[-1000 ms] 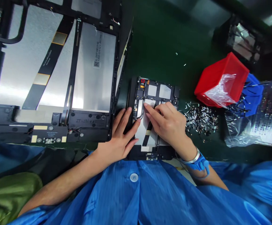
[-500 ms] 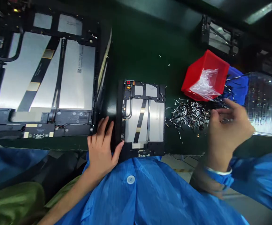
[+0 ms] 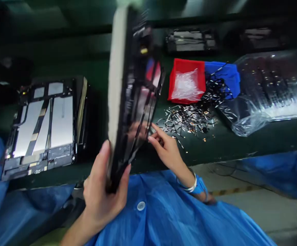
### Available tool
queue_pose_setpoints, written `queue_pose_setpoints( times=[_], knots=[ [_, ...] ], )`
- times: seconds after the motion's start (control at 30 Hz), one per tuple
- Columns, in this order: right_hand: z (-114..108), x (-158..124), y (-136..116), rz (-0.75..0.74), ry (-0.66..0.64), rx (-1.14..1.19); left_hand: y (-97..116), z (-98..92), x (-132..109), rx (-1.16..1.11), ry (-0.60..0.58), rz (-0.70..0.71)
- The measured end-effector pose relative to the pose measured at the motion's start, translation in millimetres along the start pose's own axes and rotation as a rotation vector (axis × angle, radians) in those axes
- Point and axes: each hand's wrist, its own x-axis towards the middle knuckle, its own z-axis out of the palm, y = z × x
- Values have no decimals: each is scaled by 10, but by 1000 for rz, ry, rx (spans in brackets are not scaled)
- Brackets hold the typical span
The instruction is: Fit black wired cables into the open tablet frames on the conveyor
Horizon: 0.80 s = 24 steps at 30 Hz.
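My left hand [image 3: 106, 194] is closed round the lower end of an opened tablet [image 3: 138, 99]. This tablet is raised off the table and stands almost on edge, blurred by motion. Its pale, thick edge faces left, and its dark inner side with shiny panels is turned to the right. My right hand [image 3: 165, 147] is close to the tablet's lower right side. There the thumb and bent fingers are drawn together, and whatever lies between them is too small to make out. Beyond that hand lies a heap of small flex cables [image 3: 189, 119].
Another opened tablet [image 3: 45, 126] rests on a stack at the left. Behind the heap stand a red bin [image 3: 174, 82] with clear plastic film and a blue bin [image 3: 234, 80] with dark cables. A clear plastic tray [image 3: 279, 89] is at the right. More devices [image 3: 191, 41] lie behind.
My left hand has taken hold of a tablet and lifted it on edge. My right hand has moved left, from the bins to the tablet's side. The view has shifted.
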Motion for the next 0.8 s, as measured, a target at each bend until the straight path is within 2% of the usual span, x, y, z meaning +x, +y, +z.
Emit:
queue_pose_setpoints(
  times=[0.07, 0.13, 0.2, 0.27, 0.37, 0.43, 0.5, 0.6, 0.7, 0.8],
  knots=[
    [-18, 75, 7, -51, 56, 29, 45, -37, 155, 115, -7, 224],
    [-56, 107, 35, -61, 116, 35, 66, -36, 338, 157, 13, 306],
    [-114, 96, 86, -30, 149, 71, 41, 23, 542, 139, 82, 232],
    [-185, 57, 148, -11, 184, 134, -82, 160, 770, -10, 160, 88],
    [-303, -7, 225, -51, 277, 199, -500, 511, 1195, -387, 209, -61],
    [-381, -37, 260, -88, 352, 193, -881, 807, 1540, -581, 169, -238],
    [-451, -54, 291, -98, 427, 173, -1261, 1104, 1910, -595, 133, -312],
    [-532, -63, 340, -78, 485, 140, -1719, 1466, 2441, -578, 78, -340],
    [-587, -55, 384, -70, 464, 75, -2024, 1658, 2862, -539, 25, -309],
    [-631, -34, 418, -94, 406, -25, -2250, 1675, 3113, -472, 12, -238]
  ],
)
